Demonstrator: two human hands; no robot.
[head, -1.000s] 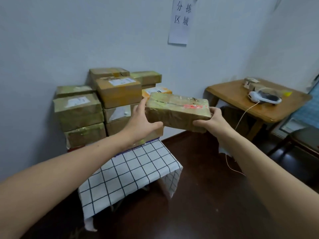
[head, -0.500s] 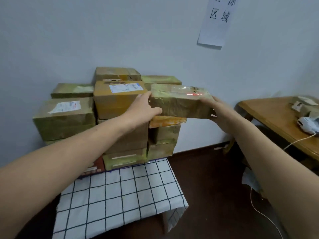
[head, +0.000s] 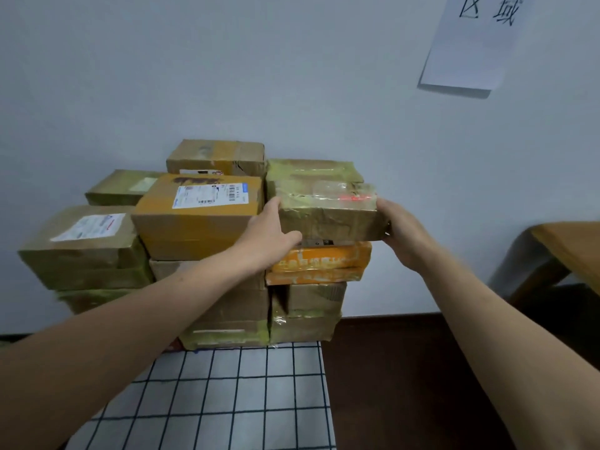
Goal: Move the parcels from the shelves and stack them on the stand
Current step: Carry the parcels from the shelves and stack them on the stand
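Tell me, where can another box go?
The checked cloth is bare from the bottom boxes to its near edge. The top of the left labelled box is free too. The right column is crowded: left hand and right hand hold the parcel just above the orange box.
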